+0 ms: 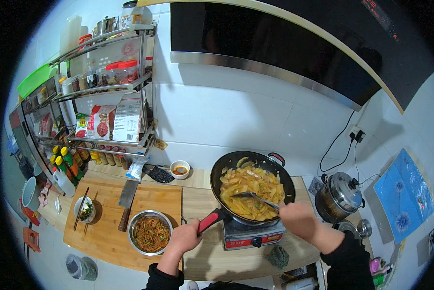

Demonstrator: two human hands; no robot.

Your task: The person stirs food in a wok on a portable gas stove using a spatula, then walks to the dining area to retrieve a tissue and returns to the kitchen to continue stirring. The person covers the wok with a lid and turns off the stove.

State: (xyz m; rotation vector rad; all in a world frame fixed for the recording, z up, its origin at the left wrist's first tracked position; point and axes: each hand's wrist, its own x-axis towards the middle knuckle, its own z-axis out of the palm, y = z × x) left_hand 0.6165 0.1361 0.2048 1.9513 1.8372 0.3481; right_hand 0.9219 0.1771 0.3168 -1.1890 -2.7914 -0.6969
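Observation:
My left hand (185,236) grips the red and black handle (211,221) of a black wok (288,188). The wok sits on a portable gas stove (253,233) and holds sliced, yellowish-brown food (251,181), perhaps potato or cabbage. In my right hand (300,221) is a metal spatula (262,199), its blade resting in the food near the wok's middle. Left of the wok, a steel bowl (130,232) of brown shredded food with green bits stands on a wooden cutting board (108,243).
A cleaver (128,194) lies on the board beside a small white bowl (90,217) with chopsticks (81,210) across it. Behind are a sauce bowl (180,170) and a spice rack (101,90). A lidded pot (338,197) stands right; a cloth (277,257) lies before the stove. The range hood (275,47) hangs above.

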